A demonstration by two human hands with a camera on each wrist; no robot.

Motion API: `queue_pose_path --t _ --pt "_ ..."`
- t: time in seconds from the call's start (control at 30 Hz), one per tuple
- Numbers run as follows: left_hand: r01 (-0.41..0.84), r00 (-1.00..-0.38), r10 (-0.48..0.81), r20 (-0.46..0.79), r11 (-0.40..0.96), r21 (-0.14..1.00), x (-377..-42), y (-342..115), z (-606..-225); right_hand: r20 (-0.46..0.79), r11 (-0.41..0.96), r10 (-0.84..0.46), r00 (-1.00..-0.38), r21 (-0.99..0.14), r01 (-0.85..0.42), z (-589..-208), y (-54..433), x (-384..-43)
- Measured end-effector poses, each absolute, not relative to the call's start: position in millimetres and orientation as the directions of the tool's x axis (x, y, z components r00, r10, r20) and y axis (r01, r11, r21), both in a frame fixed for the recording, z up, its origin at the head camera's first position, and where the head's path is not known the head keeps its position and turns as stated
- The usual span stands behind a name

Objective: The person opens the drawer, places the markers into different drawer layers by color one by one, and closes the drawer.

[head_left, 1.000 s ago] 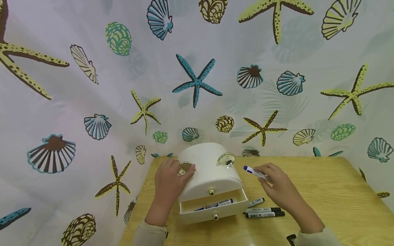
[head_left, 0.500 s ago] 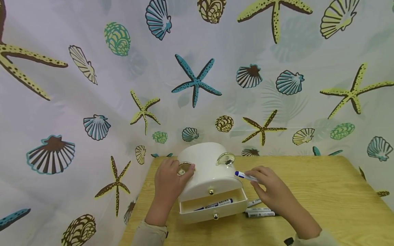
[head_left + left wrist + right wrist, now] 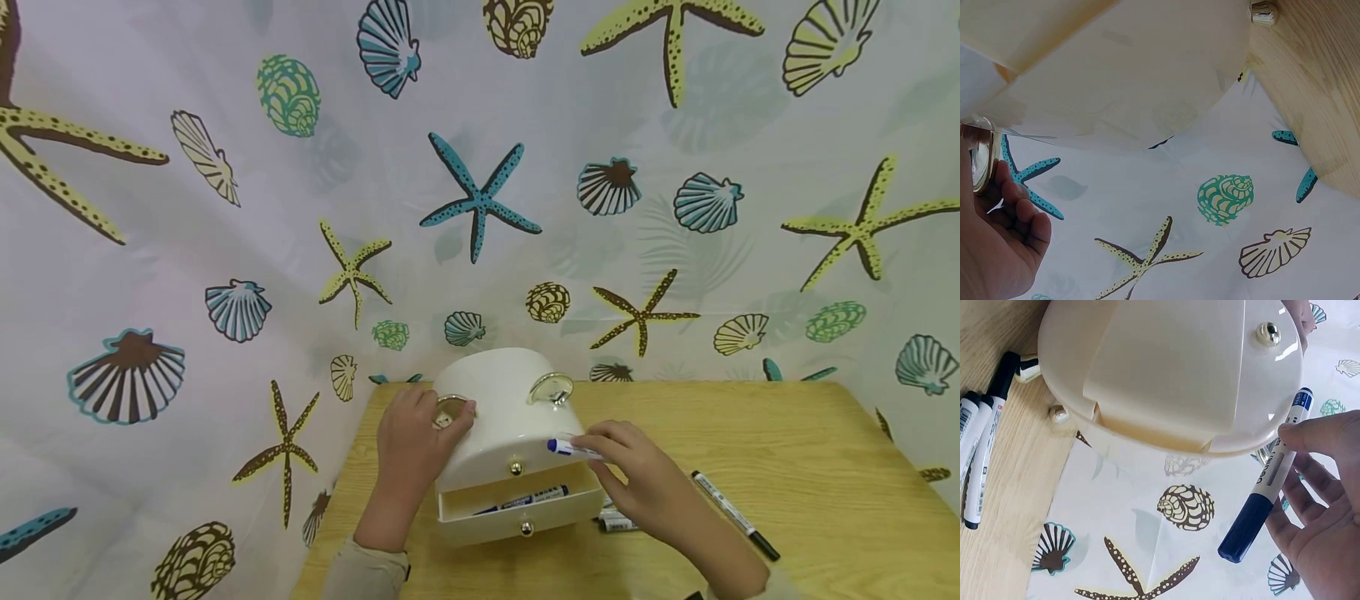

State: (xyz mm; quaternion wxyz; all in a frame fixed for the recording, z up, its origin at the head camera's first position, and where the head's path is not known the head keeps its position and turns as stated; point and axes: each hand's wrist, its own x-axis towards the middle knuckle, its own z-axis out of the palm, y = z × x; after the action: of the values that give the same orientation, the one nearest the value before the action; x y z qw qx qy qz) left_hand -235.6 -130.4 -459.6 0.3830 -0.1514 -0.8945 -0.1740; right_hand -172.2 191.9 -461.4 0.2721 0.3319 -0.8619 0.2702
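A white domed box [image 3: 498, 379] stands on the table with its lower drawer [image 3: 480, 530] pulled out. Inside that drawer lies a blue marker [image 3: 525, 500]. On the box's left side my left hand [image 3: 416, 454] grips a gold-rimmed ring handle [image 3: 991, 159], fingers curled at it in the left wrist view. My right hand [image 3: 637, 471] pinches another blue-capped whiteboard marker [image 3: 1275, 465] between thumb and fingers. In the head view, this marker's blue end overlaps the box's upper front, above the drawer's right part.
Right of the box, several markers [image 3: 618, 525] lie partly behind my right hand. A black-capped marker [image 3: 735, 515] rests farther right, beside the forearm. A second ring handle [image 3: 567, 385] sticks up on the box's right side. Patterned cloth [image 3: 480, 292] rises behind the wooden table [image 3: 757, 433].
My right hand has carried the marker left and down, from beside the box to in front of it. The black-capped marker by the forearm has come into view. My left hand stays at the handle.
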Motion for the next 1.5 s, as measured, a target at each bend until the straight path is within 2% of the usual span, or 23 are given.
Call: queue_pose_path --t 0.2,0.33,0.47,0.67,1.0,1.5 --pt "0.410 -0.647 0.147 0.748 0.894 0.179 -235.8 -130.8 -460.1 0.638 0.604 -0.464 -0.615 -0.280 -0.746 -470.2 184.1 -169.0" --pt "0.412 -0.641 0.146 0.754 0.894 0.177 -235.1 -131.3 -460.0 0.635 0.558 -0.514 -0.577 -0.264 -0.787 -477.0 176.2 -168.7" --pt "0.408 -0.656 0.147 0.740 0.895 0.183 -234.5 -132.0 -460.7 0.638 0.540 -0.542 -0.547 -0.235 -0.808 -481.4 167.7 -167.6" --pt "0.404 -0.672 0.148 0.726 0.894 0.192 -233.8 -134.7 -462.2 0.621 0.528 -0.573 -0.535 -0.220 -0.820 -482.1 157.9 -168.8" --pt "0.432 -0.664 0.179 0.726 0.884 0.177 -236.5 -137.8 -462.4 0.616 0.528 -0.589 -0.522 -0.196 -0.826 -483.0 153.0 -171.0" --pt "0.427 -0.655 0.199 0.729 0.893 0.140 -238.5 -139.7 -458.6 0.647 0.466 -0.607 -0.463 -0.183 -0.866 -485.4 151.4 -176.0"
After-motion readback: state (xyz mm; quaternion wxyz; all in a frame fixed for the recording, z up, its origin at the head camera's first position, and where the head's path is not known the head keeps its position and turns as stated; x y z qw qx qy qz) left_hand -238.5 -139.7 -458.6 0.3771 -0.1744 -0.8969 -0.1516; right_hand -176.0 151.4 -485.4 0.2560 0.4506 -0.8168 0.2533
